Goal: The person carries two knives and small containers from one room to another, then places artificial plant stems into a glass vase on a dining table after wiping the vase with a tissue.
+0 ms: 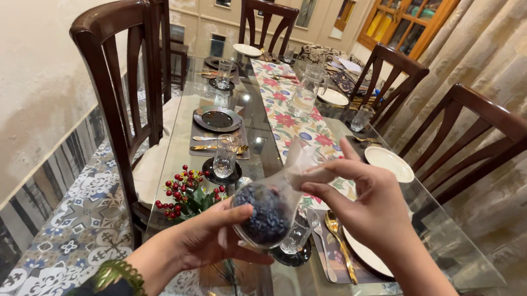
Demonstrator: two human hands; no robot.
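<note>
A clear glass vase [270, 206] with a round belly full of dark blue beads is tilted in front of me. My left hand [212, 239] cups its belly from below. My right hand [367, 203] grips the narrow neck near the mouth. A sprig of red berries with green leaves [186, 196] lies on the glass table [452, 257] just left of the vase. Below the vase stands a small drinking glass on a dark coaster [294, 244].
A floral runner [287, 116] runs down the table between place settings: dark plates [217, 119], white plates [389, 162], gold cutlery [338, 241], glasses [224, 162] and a glass jug [306, 93]. Dark wooden chairs [118, 84] line both sides. A curtain hangs at right.
</note>
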